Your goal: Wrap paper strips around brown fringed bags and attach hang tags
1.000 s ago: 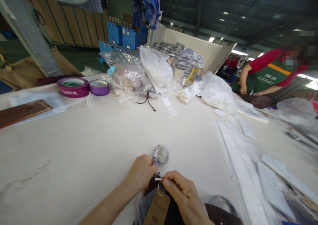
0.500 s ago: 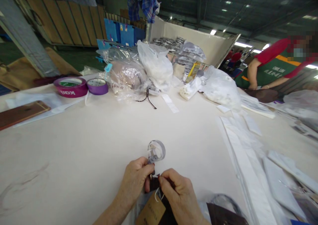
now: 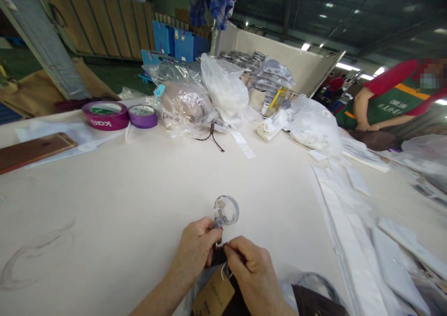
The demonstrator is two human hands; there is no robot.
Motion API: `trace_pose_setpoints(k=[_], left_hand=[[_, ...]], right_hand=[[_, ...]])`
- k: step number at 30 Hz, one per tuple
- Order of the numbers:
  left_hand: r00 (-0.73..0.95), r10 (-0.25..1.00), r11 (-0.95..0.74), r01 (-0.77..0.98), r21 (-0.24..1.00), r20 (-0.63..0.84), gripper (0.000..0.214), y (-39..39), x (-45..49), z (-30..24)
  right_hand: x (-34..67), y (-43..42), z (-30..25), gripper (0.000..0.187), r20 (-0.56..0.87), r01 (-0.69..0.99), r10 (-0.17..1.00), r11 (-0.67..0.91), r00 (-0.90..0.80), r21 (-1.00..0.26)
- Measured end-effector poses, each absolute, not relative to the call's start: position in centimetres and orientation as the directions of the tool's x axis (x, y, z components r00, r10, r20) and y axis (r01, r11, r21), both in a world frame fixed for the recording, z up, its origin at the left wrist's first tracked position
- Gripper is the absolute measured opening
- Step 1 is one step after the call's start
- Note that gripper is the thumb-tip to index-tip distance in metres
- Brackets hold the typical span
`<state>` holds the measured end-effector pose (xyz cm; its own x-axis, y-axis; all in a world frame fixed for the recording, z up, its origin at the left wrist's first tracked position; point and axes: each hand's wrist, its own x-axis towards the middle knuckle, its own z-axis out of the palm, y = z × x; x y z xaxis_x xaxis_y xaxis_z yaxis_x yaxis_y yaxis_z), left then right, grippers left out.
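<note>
Low in the middle of the head view, my left hand (image 3: 196, 245) pinches a dark brown item (image 3: 219, 255), thumb on top. Just beyond its thumb a clear plastic ring (image 3: 226, 210) stands up from the piece. My right hand (image 3: 254, 272) is closed on the same item at its right side, thumb and forefinger pressed together. Whatever lies between those fingertips is too small to make out. A brown card hang tag (image 3: 214, 295) dangles below on a white string. Much of the item is hidden by my hands and the frame's edge.
Another dark brown piece (image 3: 316, 301) lies by my right forearm. White strips (image 3: 344, 232) and plastic packets cover the right side. Tape rolls (image 3: 105, 116), a phone (image 3: 38, 151) and filled plastic bags (image 3: 225, 92) line the far side. A co-worker (image 3: 387, 104) stands at right.
The view has shifted slightly, so the table things appear a little further right. My left fingers have closed further over the item; both hands keep their grip.
</note>
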<state>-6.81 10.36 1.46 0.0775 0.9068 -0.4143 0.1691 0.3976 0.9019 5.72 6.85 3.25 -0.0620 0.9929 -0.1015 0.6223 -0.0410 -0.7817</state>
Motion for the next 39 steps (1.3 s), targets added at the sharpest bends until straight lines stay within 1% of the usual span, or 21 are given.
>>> trace_pose_setpoints(k=[5,8,11,14,15,17,19,21,24,25,27,29,31,33,36,37,39], left_hand=[[0.130,0.897,0.397,0.182,0.900,-0.422,0.021,10.8,-6.9,1.8],[0.217,0.876,0.395,0.191,0.898,-0.431,0.023,10.8,-7.7,2.1],[0.326,0.832,0.419,0.162,0.894,-0.449,0.020,10.5,-8.7,2.2],[0.368,0.831,0.379,0.175,0.909,-0.417,0.027,9.9,-9.1,2.0],[0.356,0.850,0.326,0.222,0.919,-0.387,0.026,9.7,-9.1,1.9],[0.317,0.898,0.174,0.381,0.908,-0.305,0.019,9.6,-8.9,1.9],[0.311,0.922,0.024,0.546,0.838,-0.229,0.018,9.6,-8.7,1.9],[0.333,0.914,-0.043,0.650,0.759,-0.233,0.020,9.6,-8.6,2.0],[0.334,0.895,-0.052,0.736,0.675,-0.295,0.018,9.4,-8.6,2.1],[0.322,0.896,-0.048,0.754,0.655,-0.306,0.018,9.3,-8.6,2.1],[0.296,0.905,-0.034,0.766,0.642,-0.305,0.019,8.9,-8.8,1.9],[0.271,0.920,-0.019,0.753,0.657,-0.283,0.019,8.7,-9.1,1.7],[0.245,0.934,-0.002,0.730,0.684,-0.259,0.018,8.5,-9.4,1.6],[0.211,0.944,0.033,0.704,0.709,-0.253,0.017,8.6,-9.6,1.6],[0.155,0.956,0.085,0.661,0.746,-0.247,0.016,8.7,-9.7,1.5],[0.136,0.961,0.097,0.653,0.751,-0.243,0.016,8.7,-9.7,1.3],[0.096,0.973,0.099,0.655,0.749,-0.212,0.015,8.6,-9.8,1.0]], right_hand=[[5.7,7.0,3.0,0.024,-0.095,0.639,0.991,-0.012,-0.096,-0.769],[5.6,7.2,3.0,0.024,-0.110,0.636,0.988,-0.016,-0.109,-0.772],[5.6,7.4,3.1,0.025,-0.128,0.652,0.986,-0.028,-0.106,-0.758],[5.6,7.5,3.1,0.023,-0.139,0.662,0.985,-0.037,-0.103,-0.749],[5.6,7.5,3.1,0.022,-0.144,0.660,0.984,-0.041,-0.103,-0.750],[5.6,7.4,3.0,0.022,-0.160,0.653,0.982,-0.055,-0.103,-0.756],[5.6,7.4,3.0,0.022,-0.178,0.656,0.979,-0.069,-0.101,-0.752],[5.6,7.4,3.0,0.022,-0.191,0.666,0.976,-0.077,-0.100,-0.742],[5.6,7.4,3.1,0.020,-0.190,0.674,0.977,-0.075,-0.098,-0.735],[5.6,7.4,3.2,0.020,-0.179,0.676,0.979,-0.066,-0.098,-0.734],[5.5,7.2,3.2,0.019,-0.113,0.682,0.988,-0.012,-0.104,-0.731],[5.4,7.1,3.3,0.018,-0.012,0.692,0.991,0.084,-0.133,-0.717],[5.2,7.0,3.3,0.023,0.076,0.698,0.979,0.187,-0.187,-0.691],[4.9,7.2,3.4,0.025,0.116,0.700,0.962,0.259,-0.246,-0.665],[4.4,7.5,3.6,0.023,0.075,0.719,0.941,0.301,-0.329,-0.627],[4.3,7.7,3.7,0.025,0.042,0.730,0.932,0.309,-0.360,-0.609],[4.1,7.9,3.9,0.036,-0.019,0.746,0.910,0.328,-0.415,-0.579]])
